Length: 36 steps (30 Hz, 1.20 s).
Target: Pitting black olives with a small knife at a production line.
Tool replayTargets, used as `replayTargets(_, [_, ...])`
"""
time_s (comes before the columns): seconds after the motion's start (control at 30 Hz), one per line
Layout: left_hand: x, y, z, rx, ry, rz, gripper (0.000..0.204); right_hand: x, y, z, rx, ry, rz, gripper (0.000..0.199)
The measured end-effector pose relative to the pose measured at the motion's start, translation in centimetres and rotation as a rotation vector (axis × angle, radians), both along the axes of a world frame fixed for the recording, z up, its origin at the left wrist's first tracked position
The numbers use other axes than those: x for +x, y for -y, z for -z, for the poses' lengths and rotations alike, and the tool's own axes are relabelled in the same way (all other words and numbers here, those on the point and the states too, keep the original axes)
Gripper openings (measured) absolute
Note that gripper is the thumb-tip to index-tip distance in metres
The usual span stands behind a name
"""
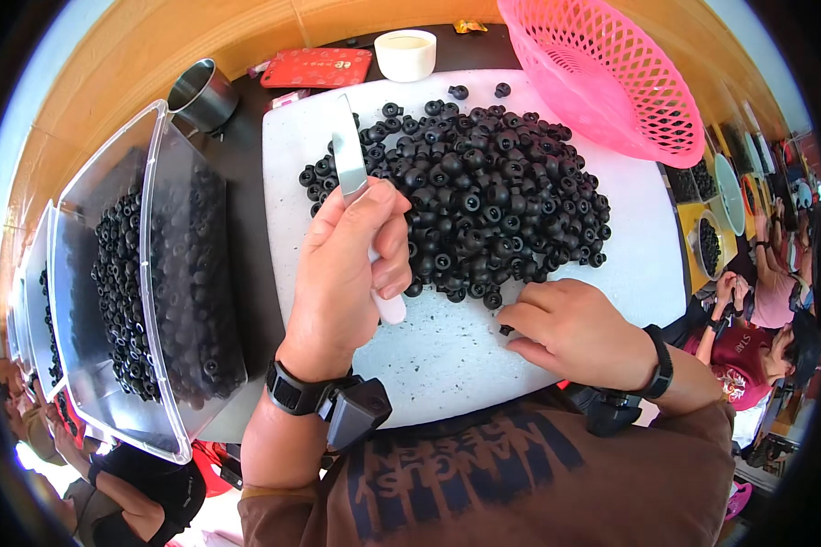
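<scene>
My left hand (pixel 360 242) is wrapped round the pale handle of a knife (pixel 348 150), its flat, blunt-looking metal blade pointing up and away from me. Close to the near edge of a heap of round black parts with holes (pixel 470 196), my right hand (pixel 575 328) is closed in a pinch. A small black piece (pixel 505 329) shows at its fingertips, mostly hidden by the fingers. Both heap and hands are over a white foam board (pixel 420 365), which has dark crumbs scattered on its near part.
On the left stands a clear plastic bin (pixel 160 273) with many black rings. A metal cup (pixel 202 96), red pouch (pixel 317 68) and white cup (pixel 405 56) line the far side. A pink basket (pixel 611 82) overlaps the board's far right corner. Other people sit at both sides.
</scene>
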<state>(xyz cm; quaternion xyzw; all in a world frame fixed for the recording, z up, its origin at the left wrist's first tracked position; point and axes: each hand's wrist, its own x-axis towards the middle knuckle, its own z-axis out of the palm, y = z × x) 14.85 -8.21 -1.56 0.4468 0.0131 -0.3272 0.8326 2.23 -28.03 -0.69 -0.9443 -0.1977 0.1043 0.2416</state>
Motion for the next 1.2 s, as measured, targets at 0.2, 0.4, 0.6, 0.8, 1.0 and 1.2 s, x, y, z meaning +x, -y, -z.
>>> replayTargets(0.2, [-0.2, 0.0, -0.6, 0.006, 0.036, 0.002, 0.016, 0.6, 0.3, 0.4, 0.051, 0.098, 0.003, 0.017])
replayTargets(0.4, [-1.0, -0.3, -1.5, -0.01, 0.176, 0.031, 0.016, 2.5, -2.1, -3.2, 1.143, -0.462, 0.351, 0.02])
replayTargets(0.6, [-2.0, -1.5, -2.1, -0.134, 0.437, 0.061, 0.021, 5.2, -4.8, -4.1, 1.575, -0.362, 0.317, 0.019])
replayTargets(0.8, [-2.7, -1.7, -2.0, -0.145, 0.514, 0.034, 0.019, 6.2, -4.9, -3.3, 1.603, -0.408, 0.24, 0.019])
replayTargets(1.0, [-2.3, -1.0, -2.1, 0.042, 0.52, 0.059, 0.023, 6.4, -4.4, -2.3, 1.617, -0.429, 0.233, 0.02])
replayTargets(1.2, [-1.8, -1.5, -1.7, -0.074, 0.428, 0.093, 0.006, 6.8, -3.9, -1.6, 1.517, -0.335, 0.141, 0.021])
